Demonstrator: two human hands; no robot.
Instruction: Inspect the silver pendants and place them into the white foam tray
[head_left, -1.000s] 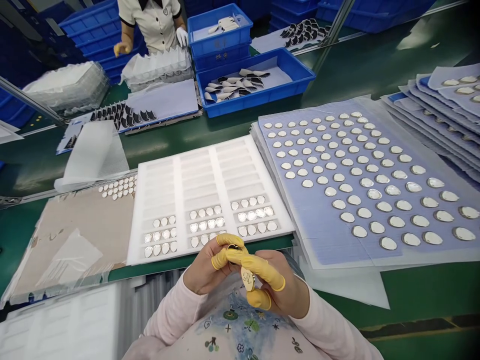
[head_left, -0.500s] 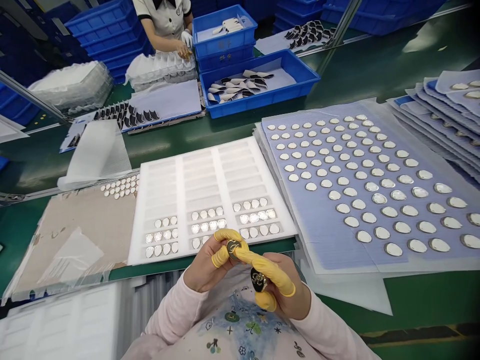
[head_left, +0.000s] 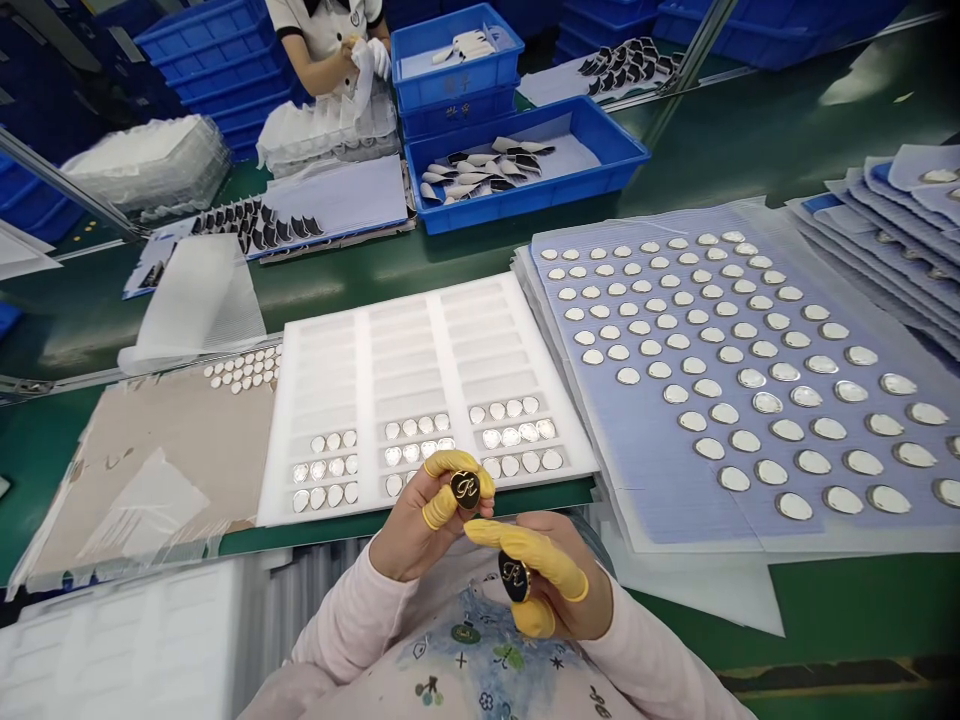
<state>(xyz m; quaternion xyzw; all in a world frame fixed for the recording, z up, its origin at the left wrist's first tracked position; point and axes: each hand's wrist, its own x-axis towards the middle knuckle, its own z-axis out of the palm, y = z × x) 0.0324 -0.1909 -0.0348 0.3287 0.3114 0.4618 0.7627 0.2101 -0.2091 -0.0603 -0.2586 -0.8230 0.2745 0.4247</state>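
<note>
On my feed the green counter [head_left: 750, 590] carries a white foam tray [head_left: 397, 350] with rows of metal hearts [head_left: 420, 447]. The left hand [head_left: 427, 520] pinches a gold-rimmed black heart badge [head_left: 465, 489] between yellow finger cots [head_left: 450, 462]; the right hand [head_left: 562, 590] grips a second badge [head_left: 514, 577] nearby, both just over the tray's near edge. Each bears a script letter, probably an R.

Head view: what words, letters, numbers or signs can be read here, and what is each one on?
"R": script letter on the black-and-gold badge pinched in the left hand.
"R": same script letter on the second black-and-gold badge held in the right hand.
Characters on the front of the blue crate: too blurred to read.
</note>
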